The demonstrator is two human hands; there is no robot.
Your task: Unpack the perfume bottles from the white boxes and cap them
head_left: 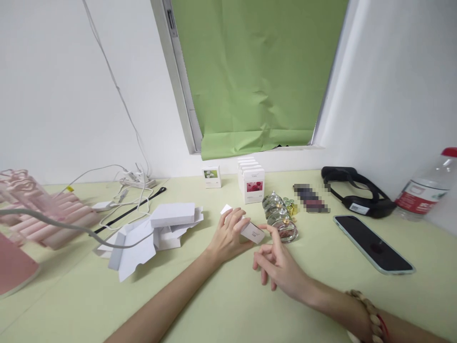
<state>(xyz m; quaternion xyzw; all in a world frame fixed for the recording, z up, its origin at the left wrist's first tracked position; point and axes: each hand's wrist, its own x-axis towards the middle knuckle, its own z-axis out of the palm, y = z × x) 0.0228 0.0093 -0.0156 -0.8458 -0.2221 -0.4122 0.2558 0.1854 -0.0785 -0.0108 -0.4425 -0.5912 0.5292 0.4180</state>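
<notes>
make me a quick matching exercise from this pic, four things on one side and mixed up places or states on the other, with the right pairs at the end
Column one
1. Small white box
2. Phone
3. Bottle
4. Green sheet

Column two
A. Lying flat on the table, screen dark
B. Hanging above the table's back edge
C. Held in the left hand
D. Standing at the far right, with a red cap

Right pairs: 1-C, 2-A, 3-D, 4-B
</notes>
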